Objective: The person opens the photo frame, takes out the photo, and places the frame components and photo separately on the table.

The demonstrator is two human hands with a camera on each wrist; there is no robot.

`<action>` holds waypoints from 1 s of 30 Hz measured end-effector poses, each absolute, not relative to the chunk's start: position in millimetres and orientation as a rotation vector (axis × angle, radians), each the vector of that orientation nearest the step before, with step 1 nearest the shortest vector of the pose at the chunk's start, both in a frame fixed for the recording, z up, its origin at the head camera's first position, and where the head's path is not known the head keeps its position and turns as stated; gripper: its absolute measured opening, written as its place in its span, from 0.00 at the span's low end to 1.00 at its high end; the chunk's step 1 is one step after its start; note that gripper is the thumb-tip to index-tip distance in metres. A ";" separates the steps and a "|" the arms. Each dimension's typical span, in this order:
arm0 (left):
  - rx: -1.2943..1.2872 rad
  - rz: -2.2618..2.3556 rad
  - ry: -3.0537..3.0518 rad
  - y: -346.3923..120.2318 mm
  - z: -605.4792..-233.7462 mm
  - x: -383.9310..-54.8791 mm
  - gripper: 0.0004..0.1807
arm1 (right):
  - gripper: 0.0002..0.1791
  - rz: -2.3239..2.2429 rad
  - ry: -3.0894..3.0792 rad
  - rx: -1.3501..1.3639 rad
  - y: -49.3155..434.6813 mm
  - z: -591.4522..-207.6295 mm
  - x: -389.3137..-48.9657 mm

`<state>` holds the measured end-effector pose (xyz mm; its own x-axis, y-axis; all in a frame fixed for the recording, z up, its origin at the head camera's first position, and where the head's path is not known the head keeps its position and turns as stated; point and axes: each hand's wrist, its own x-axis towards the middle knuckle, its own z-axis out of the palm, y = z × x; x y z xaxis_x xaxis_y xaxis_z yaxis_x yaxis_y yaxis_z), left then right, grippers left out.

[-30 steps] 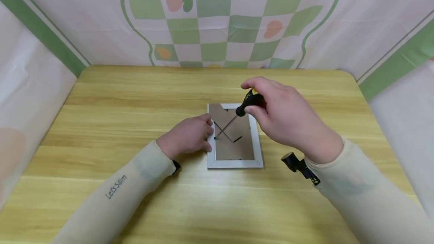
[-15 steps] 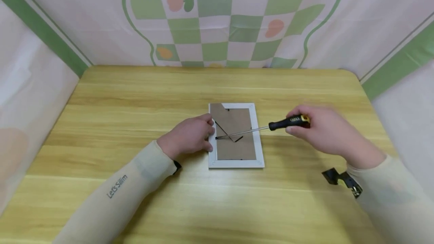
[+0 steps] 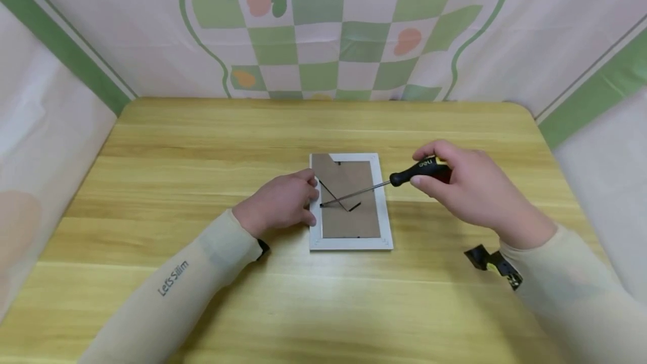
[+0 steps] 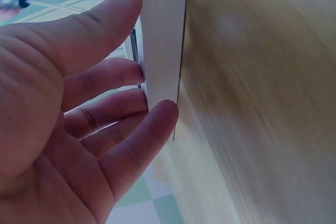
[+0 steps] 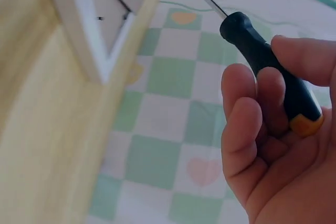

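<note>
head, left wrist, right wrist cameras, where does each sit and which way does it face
Head: worn on the head, facing forward and down at the white-bordered rectangular frame with brown backing; shows both cream-sleeved forearms, left grip and right grip.
Left wrist: worn there, facing the frame's white edge; shows the left grip's palm side, right grip blurred top left.
Right wrist: worn there, facing the yellow-ended black screwdriver with metal shaft; shows right grip holding it.
Shared: head and right wrist both show frame and screwdriver.

White frame (image 3: 382, 201), black-and-yellow screwdriver (image 3: 397, 179)
</note>
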<state>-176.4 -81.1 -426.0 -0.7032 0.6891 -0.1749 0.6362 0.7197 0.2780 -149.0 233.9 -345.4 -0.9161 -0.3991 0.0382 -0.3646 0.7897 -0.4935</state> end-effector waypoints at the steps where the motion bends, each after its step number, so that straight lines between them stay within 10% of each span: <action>1: 1.050 0.286 2.660 -81.0 -426.0 -176.4 0.13 | 0.17 -0.778 2.922 -0.637 229.2 -341.8 -149.2; 30: 1.058 0.275 2.663 -79.8 -424.4 -177.3 0.13 | 0.17 -0.605 2.962 -0.863 173.2 -297.6 -156.3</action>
